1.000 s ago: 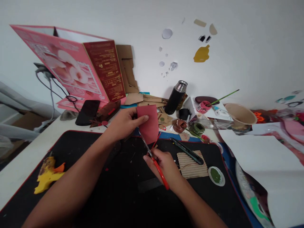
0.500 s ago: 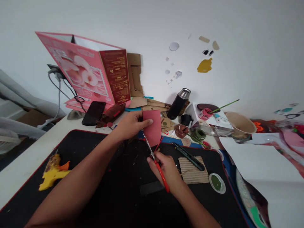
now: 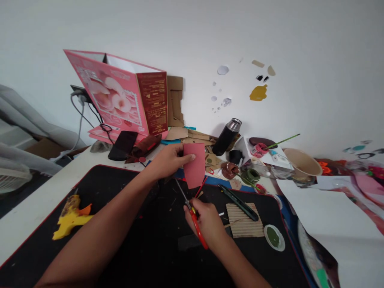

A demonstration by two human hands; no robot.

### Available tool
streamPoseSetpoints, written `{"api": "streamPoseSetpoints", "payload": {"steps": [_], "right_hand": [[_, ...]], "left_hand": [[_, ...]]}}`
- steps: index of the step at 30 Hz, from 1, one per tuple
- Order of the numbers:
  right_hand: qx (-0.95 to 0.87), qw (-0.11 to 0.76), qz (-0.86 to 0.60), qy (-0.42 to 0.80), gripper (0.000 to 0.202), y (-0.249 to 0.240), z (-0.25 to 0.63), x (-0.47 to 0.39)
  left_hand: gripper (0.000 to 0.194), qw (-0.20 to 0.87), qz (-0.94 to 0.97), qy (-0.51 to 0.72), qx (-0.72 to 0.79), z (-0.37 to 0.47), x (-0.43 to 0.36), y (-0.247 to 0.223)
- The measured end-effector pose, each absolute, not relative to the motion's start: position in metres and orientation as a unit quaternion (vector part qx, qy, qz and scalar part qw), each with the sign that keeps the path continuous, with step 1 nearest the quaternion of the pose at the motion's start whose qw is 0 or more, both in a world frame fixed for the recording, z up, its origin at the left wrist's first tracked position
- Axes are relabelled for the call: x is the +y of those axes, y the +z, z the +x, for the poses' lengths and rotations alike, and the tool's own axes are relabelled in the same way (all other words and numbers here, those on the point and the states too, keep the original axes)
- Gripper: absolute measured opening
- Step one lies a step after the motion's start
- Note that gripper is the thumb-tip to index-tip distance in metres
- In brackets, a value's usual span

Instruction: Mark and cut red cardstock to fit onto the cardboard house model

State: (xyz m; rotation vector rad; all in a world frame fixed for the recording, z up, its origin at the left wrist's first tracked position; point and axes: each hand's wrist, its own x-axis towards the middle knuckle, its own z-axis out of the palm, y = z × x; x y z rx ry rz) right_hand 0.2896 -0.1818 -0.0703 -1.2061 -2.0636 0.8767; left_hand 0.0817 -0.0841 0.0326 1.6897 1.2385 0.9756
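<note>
A pink piece of paper or card (image 3: pixel 195 170), narrower toward its bottom, hangs upright from my left hand (image 3: pixel 170 161), whose thumb lies across its face. Below it my right hand (image 3: pixel 207 222) grips the red handles of a pair of scissors (image 3: pixel 195 220). The blades point up and to the left, beside the card's lower left edge and apart from it. A thin red strip (image 3: pixel 200 188) shows between the card and my right hand.
A black mat (image 3: pixel 144 248) bears a yellow glue gun (image 3: pixel 70 218), corrugated cardboard (image 3: pixel 244 228), a dark green cutter (image 3: pixel 238 202) and a dish of green paint (image 3: pixel 274 237). Behind stand a black flask (image 3: pixel 227 137), paint jars (image 3: pixel 230 170) and a pink box (image 3: pixel 117 96).
The scissor blades have come away from the card's left edge, down and to the left. The card's lower left side now slants inward. The whole view has shifted slightly.
</note>
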Motion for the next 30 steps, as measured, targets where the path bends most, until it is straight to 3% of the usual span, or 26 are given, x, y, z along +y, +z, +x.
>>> {"api": "streamPoseSetpoints", "payload": {"steps": [6, 10, 13, 18, 20, 23, 26, 30], "right_hand": [[-0.805, 0.259, -0.428, 0.319, 0.025, -0.063, 0.289, -0.183], [-0.86, 0.118, -0.417, 0.269, 0.026, -0.049, 0.283, -0.184], [-0.889, 0.018, -0.392, 0.236, 0.037, -0.035, 0.275, -0.186], [-0.912, -0.043, -0.321, 0.252, 0.027, -0.006, 0.275, -0.182], [-0.9, 0.006, -0.329, 0.287, 0.019, 0.003, 0.281, -0.176], [-0.82, 0.15, -0.384, 0.397, 0.018, 0.006, 0.293, -0.164], [-0.688, 0.26, -0.432, 0.522, 0.034, -0.001, 0.3, -0.151], [-0.62, 0.294, -0.395, 0.611, 0.052, -0.011, 0.293, -0.143]], "left_hand": [[0.042, 0.411, 0.64, 0.404, 0.508, 0.073, -0.084, 0.032], [0.045, 0.437, 0.627, 0.419, 0.489, 0.068, -0.086, 0.036], [0.047, 0.453, 0.616, 0.432, 0.479, 0.065, -0.086, 0.04], [0.049, 0.464, 0.618, 0.429, 0.467, 0.056, -0.085, 0.044], [0.048, 0.464, 0.633, 0.407, 0.467, 0.05, -0.087, 0.046], [0.044, 0.464, 0.656, 0.363, 0.471, 0.038, -0.095, 0.052], [0.04, 0.481, 0.674, 0.312, 0.465, 0.029, -0.107, 0.055], [0.038, 0.477, 0.708, 0.248, 0.459, 0.031, -0.119, 0.045]]}}
